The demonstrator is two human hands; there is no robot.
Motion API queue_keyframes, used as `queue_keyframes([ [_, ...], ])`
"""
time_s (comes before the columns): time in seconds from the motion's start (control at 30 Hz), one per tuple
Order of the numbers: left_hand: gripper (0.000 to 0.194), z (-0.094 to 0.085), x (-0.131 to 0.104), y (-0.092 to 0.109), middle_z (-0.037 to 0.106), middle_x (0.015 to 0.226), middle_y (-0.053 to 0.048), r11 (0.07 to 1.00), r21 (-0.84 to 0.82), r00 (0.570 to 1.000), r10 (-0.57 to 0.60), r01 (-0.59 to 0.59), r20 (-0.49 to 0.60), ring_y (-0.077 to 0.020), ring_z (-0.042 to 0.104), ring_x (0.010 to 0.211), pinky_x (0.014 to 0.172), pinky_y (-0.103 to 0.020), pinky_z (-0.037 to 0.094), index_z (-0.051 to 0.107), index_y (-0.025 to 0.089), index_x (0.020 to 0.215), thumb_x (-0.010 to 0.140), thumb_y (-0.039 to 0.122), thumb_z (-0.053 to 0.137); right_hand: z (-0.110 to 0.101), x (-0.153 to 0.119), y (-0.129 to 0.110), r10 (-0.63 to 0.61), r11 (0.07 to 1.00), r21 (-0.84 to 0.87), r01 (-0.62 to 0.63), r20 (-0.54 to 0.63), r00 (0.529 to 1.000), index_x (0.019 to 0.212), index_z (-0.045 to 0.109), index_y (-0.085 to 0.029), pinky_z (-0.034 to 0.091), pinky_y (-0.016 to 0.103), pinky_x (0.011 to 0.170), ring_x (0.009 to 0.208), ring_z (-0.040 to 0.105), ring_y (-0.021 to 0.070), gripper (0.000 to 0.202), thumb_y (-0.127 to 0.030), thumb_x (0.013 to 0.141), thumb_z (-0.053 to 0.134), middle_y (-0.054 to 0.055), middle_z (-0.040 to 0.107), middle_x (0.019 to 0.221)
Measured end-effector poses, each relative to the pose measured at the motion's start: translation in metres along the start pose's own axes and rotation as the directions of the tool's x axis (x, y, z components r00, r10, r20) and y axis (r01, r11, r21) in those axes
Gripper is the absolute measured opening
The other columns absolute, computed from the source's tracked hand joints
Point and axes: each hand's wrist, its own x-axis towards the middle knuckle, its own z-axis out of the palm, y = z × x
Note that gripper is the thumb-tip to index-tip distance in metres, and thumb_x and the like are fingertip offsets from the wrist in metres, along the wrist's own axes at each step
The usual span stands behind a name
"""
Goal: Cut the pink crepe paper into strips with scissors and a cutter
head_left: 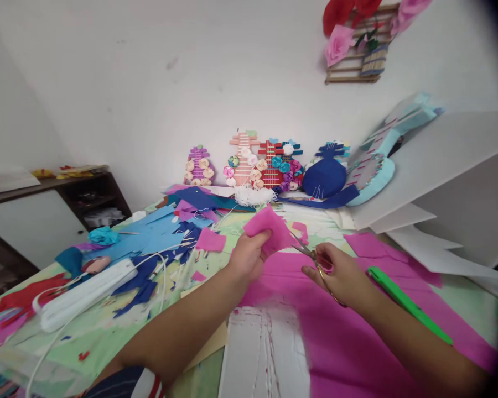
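Observation:
My left hand (249, 255) pinches a small piece of bright pink crepe paper (275, 225) between thumb and fingers, holding it up over the table. Gold-handled scissors (311, 253) are in my right hand (336, 271), fingers through the loops. Their blades point left, with the tips at the right edge of the held piece; whether they are cutting into it I cannot tell. Below both hands spreads a large pink sheet (348, 331), partly over a white board (263, 354) with scored lines. A cut pink square (211, 240) lies to the left of my left hand.
A green utility knife (409, 304) rests right of my right forearm. At left lie a white power strip (87, 293) with cords and blue scraps (149, 235). Decorated paper instruments (269, 163) stand along the wall; white boards (431, 166) lean at right.

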Motion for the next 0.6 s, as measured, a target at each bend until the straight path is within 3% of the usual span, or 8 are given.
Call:
queue_keyframes([
  [0.17,0.015,0.004,-0.007,0.004,0.065,0.068,-0.003,0.999,0.016,0.998,0.03,-0.029,-0.048,-0.015,0.062,0.065,0.065,-0.028,0.05,0.06,0.012,0.075,0.062,0.011,0.065,0.004,-0.002,0.0,0.015,1.0,0.002,-0.015,-0.018,1.0,0.072,0.041,-0.02,0.035,0.026,0.053,0.059,0.046,0.0142,0.032,-0.05,0.067,0.051,0.001,0.05,0.067],
  [0.33,0.019,0.008,-0.018,0.005,0.066,0.072,-0.003,0.999,0.017,0.999,0.04,-0.039,-0.03,-0.017,0.063,0.069,0.065,-0.029,0.05,0.061,0.013,0.079,0.061,0.01,0.065,0.011,-0.006,-0.005,0.064,0.99,0.129,-0.064,0.004,0.998,0.066,0.036,-0.021,0.029,0.023,0.045,0.048,0.039,0.0104,0.035,-0.054,0.068,0.049,-0.003,0.044,0.056],
  [0.6,0.017,0.002,-0.025,0.01,0.066,0.071,-0.001,0.999,-0.034,0.998,0.039,-0.041,-0.049,-0.015,0.062,0.069,0.063,-0.026,0.05,0.061,0.014,0.079,0.063,0.008,0.061,0.014,-0.016,-0.003,0.084,0.981,0.182,-0.074,-0.045,0.995,0.068,0.036,-0.021,0.029,0.022,0.041,0.046,0.038,0.0088,0.036,-0.054,0.067,0.051,-0.004,0.042,0.057],
])
